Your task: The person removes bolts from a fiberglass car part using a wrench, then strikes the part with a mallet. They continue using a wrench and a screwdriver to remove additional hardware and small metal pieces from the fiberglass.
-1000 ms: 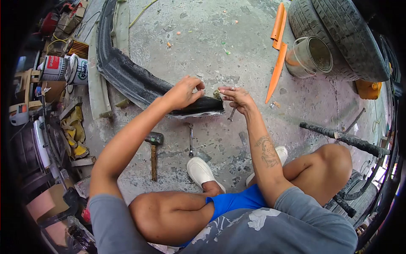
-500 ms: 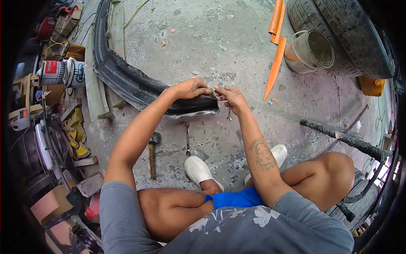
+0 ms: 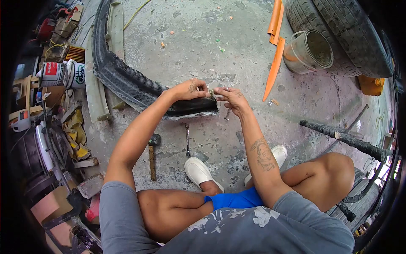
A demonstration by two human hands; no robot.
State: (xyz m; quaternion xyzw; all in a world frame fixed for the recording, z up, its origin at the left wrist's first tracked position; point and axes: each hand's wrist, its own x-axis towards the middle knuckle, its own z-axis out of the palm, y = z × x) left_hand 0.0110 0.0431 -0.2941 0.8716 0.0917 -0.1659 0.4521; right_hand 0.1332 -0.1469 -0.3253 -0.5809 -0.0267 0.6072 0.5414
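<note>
A long curved black panel [image 3: 127,80] with a woven, carbon-fibre look lies on the concrete floor, its ragged near end between my hands. My left hand [image 3: 192,89] is closed over the upper edge of that end, fingers curled down onto it. At the panel's corner, my right hand [image 3: 231,100] has its thumb and fingertips pinched together; what they hold is too small to make out. A spanner [image 3: 187,140] lies below the panel, beside a hammer [image 3: 152,156] with a wooden handle. A second small metal tool [image 3: 228,113] shows partly beneath my right hand.
Pale curved strips [image 3: 96,89] lie along the panel's left side. Orange pieces [image 3: 275,67], a dirty bucket [image 3: 318,48] and large tyres [image 3: 338,34] stand to the right. Cans [image 3: 53,74] and clutter line the left; a dark metal bar [image 3: 342,137] juts in from the right.
My right fingertips have shifted slightly at the panel's corner. My left hand and the panel stay almost where they were.
</note>
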